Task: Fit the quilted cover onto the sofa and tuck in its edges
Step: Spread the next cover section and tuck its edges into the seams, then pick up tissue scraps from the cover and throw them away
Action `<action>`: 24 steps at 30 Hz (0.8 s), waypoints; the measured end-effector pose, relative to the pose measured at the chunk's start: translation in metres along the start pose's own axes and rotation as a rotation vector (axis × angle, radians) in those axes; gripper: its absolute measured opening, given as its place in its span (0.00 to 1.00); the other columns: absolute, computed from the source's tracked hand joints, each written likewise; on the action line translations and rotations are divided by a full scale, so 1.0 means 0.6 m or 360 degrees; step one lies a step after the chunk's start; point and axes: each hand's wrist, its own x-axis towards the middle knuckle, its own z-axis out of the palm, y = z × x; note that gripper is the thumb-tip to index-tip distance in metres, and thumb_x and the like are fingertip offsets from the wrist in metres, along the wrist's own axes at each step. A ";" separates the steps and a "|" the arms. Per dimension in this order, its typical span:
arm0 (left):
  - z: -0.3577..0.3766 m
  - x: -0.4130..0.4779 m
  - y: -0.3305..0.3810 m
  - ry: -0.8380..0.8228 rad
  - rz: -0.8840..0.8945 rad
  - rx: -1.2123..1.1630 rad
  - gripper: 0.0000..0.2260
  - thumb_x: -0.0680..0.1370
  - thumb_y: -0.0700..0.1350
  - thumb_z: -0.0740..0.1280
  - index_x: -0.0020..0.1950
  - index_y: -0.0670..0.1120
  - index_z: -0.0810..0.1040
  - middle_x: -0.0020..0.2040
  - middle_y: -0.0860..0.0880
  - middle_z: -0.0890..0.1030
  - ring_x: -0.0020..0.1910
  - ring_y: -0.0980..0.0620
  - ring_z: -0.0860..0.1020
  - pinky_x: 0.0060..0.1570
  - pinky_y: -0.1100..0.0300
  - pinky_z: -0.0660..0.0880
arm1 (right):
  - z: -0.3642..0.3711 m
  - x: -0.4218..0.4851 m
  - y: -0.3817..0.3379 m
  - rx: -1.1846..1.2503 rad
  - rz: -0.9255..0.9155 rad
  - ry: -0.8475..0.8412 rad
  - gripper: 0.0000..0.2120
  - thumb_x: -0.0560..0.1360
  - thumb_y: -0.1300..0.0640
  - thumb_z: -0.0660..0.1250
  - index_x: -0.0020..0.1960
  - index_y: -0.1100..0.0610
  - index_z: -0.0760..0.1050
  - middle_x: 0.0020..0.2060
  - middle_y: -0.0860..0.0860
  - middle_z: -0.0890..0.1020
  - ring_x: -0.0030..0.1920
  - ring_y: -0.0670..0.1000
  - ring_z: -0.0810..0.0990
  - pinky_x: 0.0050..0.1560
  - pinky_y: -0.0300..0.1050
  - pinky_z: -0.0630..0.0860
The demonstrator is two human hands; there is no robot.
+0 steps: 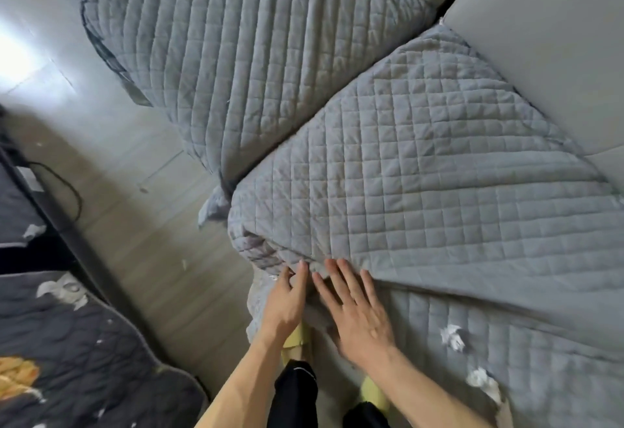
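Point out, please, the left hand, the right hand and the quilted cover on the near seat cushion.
left hand (287,304): head view, back of the hand.
right hand (359,317): head view, back of the hand.
quilted cover (422,174): head view, flat top over the seat.

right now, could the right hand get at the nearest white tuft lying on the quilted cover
Probably yes. The right hand lies flat on the quilted cover, and the white tuft sits to its right on the same surface, with only bare quilting between.
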 end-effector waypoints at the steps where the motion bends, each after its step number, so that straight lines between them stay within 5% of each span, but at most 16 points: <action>1: 0.006 -0.012 -0.004 -0.0004 0.0012 -0.0026 0.32 0.79 0.67 0.53 0.77 0.47 0.64 0.75 0.47 0.68 0.73 0.47 0.67 0.70 0.55 0.64 | 0.003 -0.013 0.003 -0.0038 0.0011 -0.0044 0.51 0.67 0.53 0.74 0.80 0.53 0.48 0.80 0.55 0.45 0.79 0.57 0.43 0.76 0.61 0.50; 5: 0.032 -0.062 -0.026 0.0366 0.0073 0.0022 0.37 0.77 0.70 0.52 0.78 0.46 0.61 0.75 0.44 0.67 0.74 0.46 0.65 0.73 0.48 0.62 | 0.023 -0.096 0.025 -0.0047 0.0055 -0.0154 0.52 0.65 0.61 0.73 0.80 0.50 0.46 0.79 0.55 0.44 0.79 0.57 0.41 0.76 0.62 0.50; 9: 0.097 -0.136 -0.051 0.0642 0.0015 0.0094 0.40 0.78 0.66 0.58 0.80 0.44 0.50 0.80 0.42 0.54 0.78 0.44 0.56 0.75 0.47 0.56 | 0.050 -0.215 0.056 -0.0089 0.0084 0.0006 0.48 0.59 0.66 0.75 0.77 0.53 0.63 0.77 0.56 0.61 0.76 0.56 0.60 0.73 0.61 0.62; 13: 0.204 -0.226 -0.076 0.0485 0.0579 0.0645 0.38 0.77 0.64 0.63 0.80 0.50 0.53 0.79 0.42 0.54 0.77 0.44 0.56 0.75 0.49 0.57 | 0.093 -0.364 0.089 -0.0192 0.0185 -0.0011 0.41 0.59 0.59 0.77 0.71 0.50 0.72 0.73 0.56 0.68 0.74 0.56 0.66 0.73 0.62 0.53; 18: 0.308 -0.246 -0.037 0.0048 0.1489 0.1464 0.32 0.79 0.57 0.65 0.79 0.62 0.52 0.80 0.48 0.53 0.78 0.45 0.56 0.72 0.46 0.63 | 0.108 -0.450 0.156 -0.0088 0.0480 0.0230 0.44 0.68 0.51 0.73 0.79 0.44 0.55 0.78 0.57 0.56 0.78 0.59 0.55 0.71 0.69 0.57; 20: 0.340 -0.241 -0.019 -0.0046 0.1638 0.1638 0.29 0.76 0.53 0.70 0.75 0.60 0.63 0.77 0.48 0.62 0.72 0.43 0.66 0.66 0.48 0.71 | 0.114 -0.449 0.192 0.0011 0.0494 0.0329 0.39 0.73 0.53 0.65 0.79 0.44 0.52 0.79 0.56 0.53 0.78 0.61 0.53 0.71 0.70 0.58; 22: 0.354 -0.237 -0.015 -0.0006 0.1680 0.1652 0.25 0.72 0.50 0.74 0.68 0.54 0.74 0.67 0.44 0.72 0.60 0.40 0.74 0.55 0.47 0.78 | 0.111 -0.431 0.218 0.0155 0.0501 0.0352 0.37 0.73 0.57 0.67 0.79 0.47 0.56 0.79 0.54 0.55 0.75 0.61 0.62 0.69 0.64 0.66; 24: 0.373 -0.242 -0.028 -0.0131 0.1763 0.1744 0.20 0.73 0.47 0.73 0.64 0.48 0.74 0.60 0.43 0.74 0.53 0.40 0.75 0.44 0.46 0.80 | 0.122 -0.427 0.231 0.0302 0.0587 0.0404 0.33 0.72 0.60 0.70 0.75 0.52 0.65 0.77 0.50 0.61 0.66 0.58 0.73 0.62 0.55 0.75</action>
